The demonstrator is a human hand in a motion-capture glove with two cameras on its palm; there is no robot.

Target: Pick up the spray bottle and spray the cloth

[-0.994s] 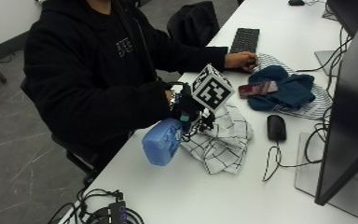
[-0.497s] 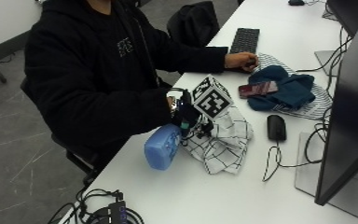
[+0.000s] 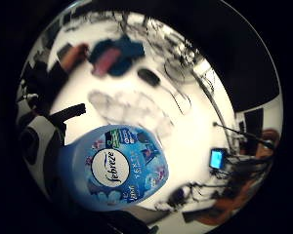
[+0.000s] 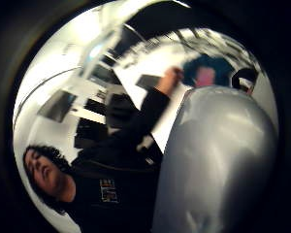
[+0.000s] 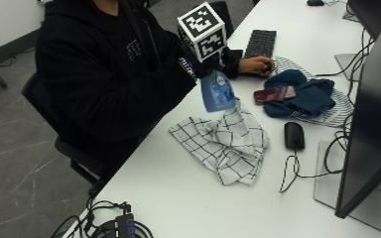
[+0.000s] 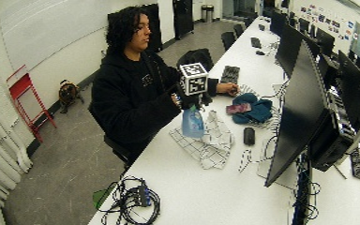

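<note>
Now, grip: the gloved right hand (image 5: 202, 68) is holding the spray bottle (image 5: 217, 92) by its top, fingers curling round the neck; most of the hand is hiding behind the marker, so the exact finger placement is not showing
Spray bottle: blue, hanging clear of the table (image 5: 190, 198), its base pointing down toward the cloth (image 5: 224, 143); in the little-finger palm view its labelled face (image 3: 112, 165) is filling the near field; in the thumb-side palm view its pale rounded body (image 4: 218, 165) is looming close
Cloth: white with a dark grid, lying crumpled on the table just below and beside the bottle; whether the bottle's base is touching it cannot be told
Other hand: the bare left hand (image 5: 256, 64) is resting on the table at the near end of the keyboard (image 5: 260, 43)
Person: sitting at the table edge in a dark hooded top (image 5: 104, 74)
Beyond the cloth: a black mouse (image 5: 294, 135) is lying just beside the cloth, its cable (image 5: 289, 173) looping over the table; a dark blue garment (image 5: 306, 96) with a reddish flat item (image 5: 275, 94) on it is lying past the bottle, on a striped cloth (image 5: 329, 115)
Far side: a monitor (image 5: 372, 114) is standing along the table's edge
Near end: a bundle of black cables (image 5: 111, 225) is sitting at the table's corner
</note>
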